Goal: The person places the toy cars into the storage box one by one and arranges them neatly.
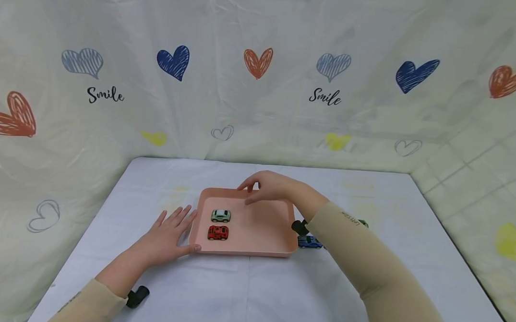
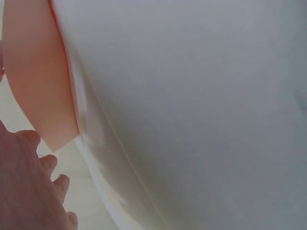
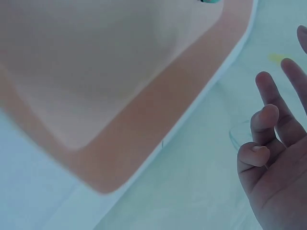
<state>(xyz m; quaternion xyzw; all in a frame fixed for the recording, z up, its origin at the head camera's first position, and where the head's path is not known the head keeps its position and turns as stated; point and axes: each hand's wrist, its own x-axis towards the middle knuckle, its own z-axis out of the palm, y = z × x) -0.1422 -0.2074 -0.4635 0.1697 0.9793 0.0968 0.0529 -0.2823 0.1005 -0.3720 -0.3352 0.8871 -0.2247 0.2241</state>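
Note:
A pink tray [image 1: 259, 228] lies on the white-covered table. Near its left side stand two toy cars, a pale green one [image 1: 221, 216] behind a red one [image 1: 218, 233]. My left hand [image 1: 168, 236] is spread flat at the tray's left edge, its thumb at the front left corner. Over the tray's back edge, right of the cars, hovers my right hand [image 1: 272, 186], fingers bent loosely downward. The right wrist view shows that hand's fingers [image 3: 268, 122] apart with nothing between them. In the left wrist view, the knuckles of the left hand [image 2: 29, 182] appear beside the tray [image 2: 41, 72].
A blue toy car [image 1: 309, 242] sits just right of the tray, partly covered by the right sleeve. Another green object [image 1: 363, 223] peeks out behind that sleeve. A pale cloth [image 1: 260, 108] printed with hearts rises behind the table.

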